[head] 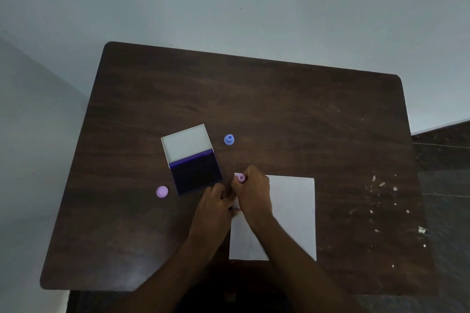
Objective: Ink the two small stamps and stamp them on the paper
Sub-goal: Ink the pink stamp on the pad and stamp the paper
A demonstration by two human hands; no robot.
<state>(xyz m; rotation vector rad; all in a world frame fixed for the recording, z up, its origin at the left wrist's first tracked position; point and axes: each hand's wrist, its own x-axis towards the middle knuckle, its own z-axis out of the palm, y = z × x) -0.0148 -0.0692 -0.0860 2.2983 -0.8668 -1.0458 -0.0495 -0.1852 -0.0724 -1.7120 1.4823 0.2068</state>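
Paper point(292, 211), a white sheet, lies flat on the dark wooden table point(279, 109), right of centre in the lower half of the frame. The right hand point(253, 192) is closed around a pink stamp point(241, 178), whose top shows above the fingers, over the paper's upper left corner; contact between the stamp face and the sheet cannot be determined. The left hand point(216, 201) lies just beside the right hand at the paper's left edge, fingers curled; whether it holds anything cannot be determined. The ink pad point(197, 174), dark purple, lies open left of the hands, its white lid point(187, 143) folded back toward the top of the frame. A blue stamp point(229, 139) stands upright on the table right of the lid. A pink cap point(162, 191) lies on the table left of the ink pad.
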